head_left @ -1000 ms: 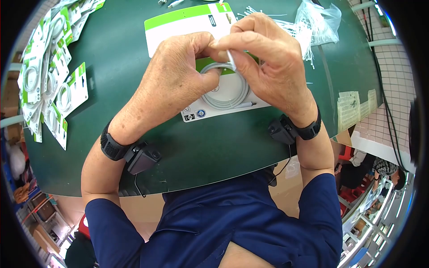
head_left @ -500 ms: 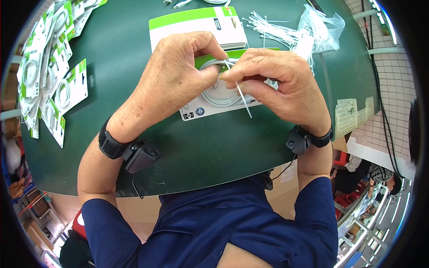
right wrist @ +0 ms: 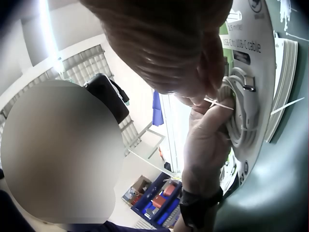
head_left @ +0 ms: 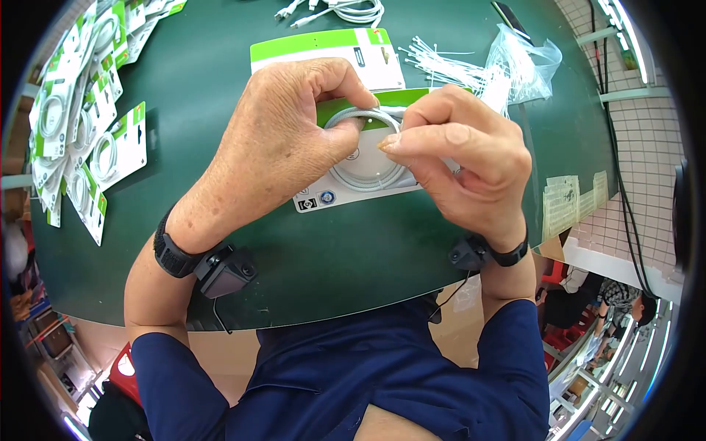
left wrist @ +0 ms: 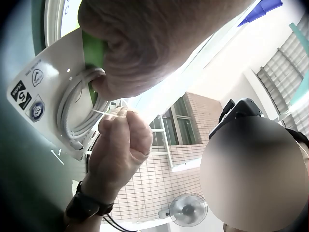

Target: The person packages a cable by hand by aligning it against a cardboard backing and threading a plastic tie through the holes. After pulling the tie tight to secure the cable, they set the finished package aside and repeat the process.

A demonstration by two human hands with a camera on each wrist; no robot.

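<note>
The left hand (head_left: 283, 125) grips a coiled white cable (head_left: 354, 181) against a white and green card (head_left: 368, 196), its thumb inside the coil and its index finger over the upper edge. Just right of the coil, the right hand (head_left: 474, 158) has thumb and index finger pinched together. A thin white tie (left wrist: 107, 113) runs from the right fingertips towards the coil in the left wrist view; the right wrist view shows the tie (right wrist: 221, 104) by the left thumb. In the head view the tie is hard to make out. USB-C plug (right wrist: 249, 84) lies on the card.
Stacked cards (head_left: 323, 48) lie behind the hands, with loose cables (head_left: 357, 11) beyond. Loose ties (head_left: 445, 66) and a clear bag (head_left: 540, 66) are at the back right. Packaged cables (head_left: 107, 158) pile up at the left; a taped paper (head_left: 562, 206) is at the right edge.
The right hand moved down and right from the left fingertips, then shifted slightly. The tie's tail, visible pointing towards the person half a second ago, no longer shows there. The left hand keeps its grip.
</note>
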